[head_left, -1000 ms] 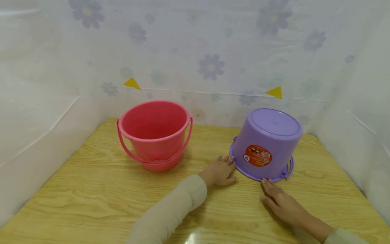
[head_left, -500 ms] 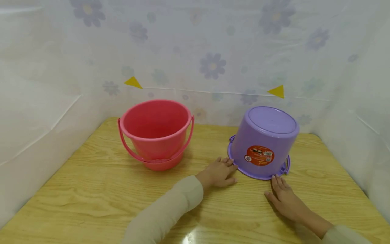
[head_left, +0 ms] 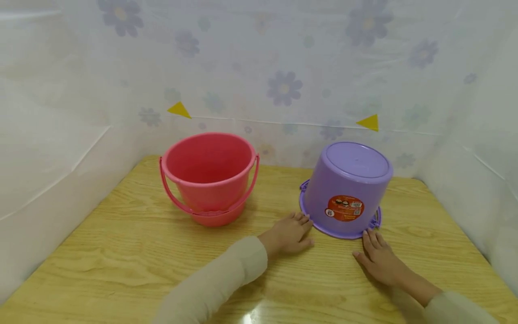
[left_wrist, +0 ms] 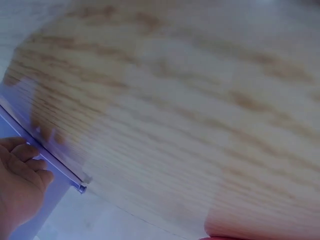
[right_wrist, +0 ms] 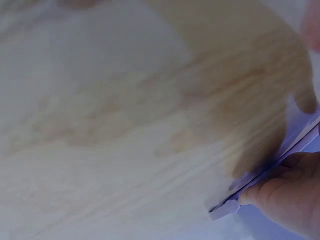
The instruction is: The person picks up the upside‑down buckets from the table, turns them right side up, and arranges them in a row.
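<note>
A purple bucket (head_left: 348, 184) stands upside down on the right side of the table, its base facing up and a red label (head_left: 345, 208) facing me. My left hand (head_left: 292, 233) lies with fingers extended, their tips at the bucket's left front rim. At the right front of the same rim rest the fingertips of my right hand (head_left: 380, 258), thumb held apart. In the left wrist view, the left hand's fingers (left_wrist: 25, 155) touch the purple rim (left_wrist: 47, 155). The right wrist view has the right hand (right_wrist: 287, 197) against that rim too.
A pink bucket (head_left: 212, 198) stands upright at left, its handle (head_left: 174, 204) hanging down in front. The wooden table (head_left: 121, 252) is bounded by white sheeting (head_left: 48, 135). Two yellow triangles (head_left: 179, 110) mark the flowered back sheet (head_left: 238, 58).
The purple bucket has turned slightly and shifted a little left. My right hand has slid right along its rim, while the left stays nearly in place.
</note>
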The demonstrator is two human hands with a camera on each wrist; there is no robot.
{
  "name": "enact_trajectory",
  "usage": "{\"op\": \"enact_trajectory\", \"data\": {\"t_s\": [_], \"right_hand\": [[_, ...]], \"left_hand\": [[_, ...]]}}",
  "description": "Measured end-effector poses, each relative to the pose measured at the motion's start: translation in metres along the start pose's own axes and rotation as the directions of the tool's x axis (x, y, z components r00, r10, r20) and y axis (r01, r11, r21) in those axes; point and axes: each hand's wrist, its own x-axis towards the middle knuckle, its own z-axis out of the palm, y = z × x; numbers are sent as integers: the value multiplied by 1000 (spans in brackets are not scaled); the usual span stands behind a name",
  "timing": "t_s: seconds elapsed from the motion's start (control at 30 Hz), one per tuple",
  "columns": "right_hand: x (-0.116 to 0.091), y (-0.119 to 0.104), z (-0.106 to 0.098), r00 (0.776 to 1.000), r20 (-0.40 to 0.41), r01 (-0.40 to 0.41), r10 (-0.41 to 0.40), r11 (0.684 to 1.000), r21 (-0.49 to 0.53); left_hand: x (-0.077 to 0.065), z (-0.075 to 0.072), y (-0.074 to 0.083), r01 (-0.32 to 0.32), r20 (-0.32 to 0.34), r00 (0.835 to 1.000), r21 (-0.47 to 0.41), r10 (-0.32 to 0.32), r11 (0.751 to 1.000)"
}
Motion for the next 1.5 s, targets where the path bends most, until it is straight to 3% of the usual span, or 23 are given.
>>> {"op": "enact_trajectory", "data": {"t_s": [0.37,0.87,1.5], "right_hand": [[3,4,-7,999,30,42,-43,998,37],[8,8,-11,997,55,58,-62,996,67],[10,6,-15,996,45,73,-76,996,58]], "left_hand": [[-16,0,5,-16,-37,999,-28,15,999],[-20,6,11,6,-40,999,47,-4,999],[-32,-1,14,-14,-54,998,25,16,1000]]}}
